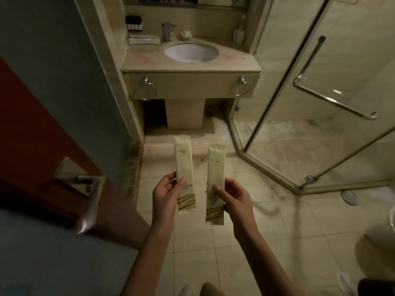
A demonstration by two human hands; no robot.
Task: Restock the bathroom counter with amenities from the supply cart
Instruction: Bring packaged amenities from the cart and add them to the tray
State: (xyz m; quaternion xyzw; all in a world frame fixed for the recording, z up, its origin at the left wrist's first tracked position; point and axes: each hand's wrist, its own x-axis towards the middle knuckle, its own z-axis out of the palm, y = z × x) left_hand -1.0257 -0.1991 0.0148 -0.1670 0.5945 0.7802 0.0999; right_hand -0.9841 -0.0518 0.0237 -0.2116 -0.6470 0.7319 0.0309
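I hold two long cream amenity packets with gold stripes upright over the tiled floor. My left hand (165,196) pinches the left packet (183,163) near its lower half. My right hand (234,199) pinches the right packet (215,169) the same way. Ahead stands the beige bathroom counter (141,60) with a white oval basin (191,52). At its back left sit small dark bottles (134,23) above a stack of flat packets (144,40), next to the faucet (167,30). The supply cart is out of view.
An open brown door (49,167) with a metal lever handle (89,189) stands at my left. A glass shower enclosure (320,103) with a chrome bar fills the right. Two towel rings (145,90) hang under the counter. A toilet edge (382,231) shows at lower right.
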